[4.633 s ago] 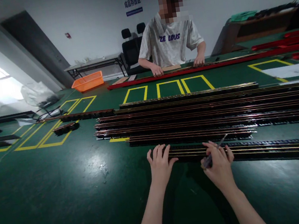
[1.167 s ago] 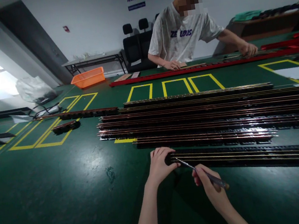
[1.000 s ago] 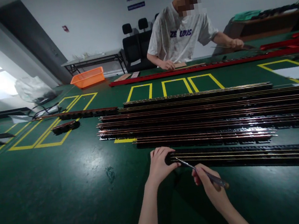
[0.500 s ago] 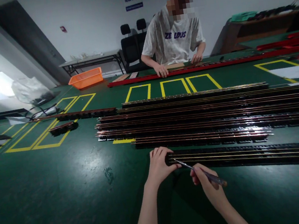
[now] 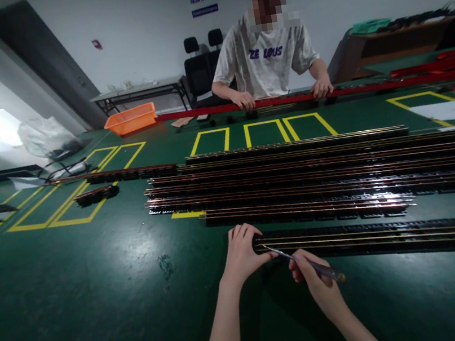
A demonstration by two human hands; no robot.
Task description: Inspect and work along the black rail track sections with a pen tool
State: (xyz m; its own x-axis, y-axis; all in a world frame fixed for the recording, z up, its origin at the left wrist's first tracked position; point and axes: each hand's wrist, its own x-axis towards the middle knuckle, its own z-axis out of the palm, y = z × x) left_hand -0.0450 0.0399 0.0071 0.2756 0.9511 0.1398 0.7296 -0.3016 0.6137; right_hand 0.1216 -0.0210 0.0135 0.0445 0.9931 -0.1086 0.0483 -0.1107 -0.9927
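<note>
The left hand (image 5: 242, 251) is curled round the near-left end of a long black strip (image 5: 374, 238), its fingers on the far side and its thumb on the near side, pinching that end between them. The strip carries thin gold-coloured rods and runs from the left hand's grasp out past the right hand, off to the right. The right hand (image 5: 317, 278) pinches a slim tool (image 5: 327, 271) with a dark handle — the metal point slants toward the left hand and lies over the strip's end, just beside the left thumb; whether it touches a rod cannot be told.

Just beyond both hands, a group of dark strips with coppery rods (image 5: 297, 178) lies side by side on the green tabletop (image 5: 102, 303). Farther off, left of the left hand, sit a short dark bundle (image 5: 96, 195) and — beyond it — an orange basket (image 5: 131, 120). Straight beyond the hands, a co-worker (image 5: 265, 62) has both hands on a red strip (image 5: 285, 99).
</note>
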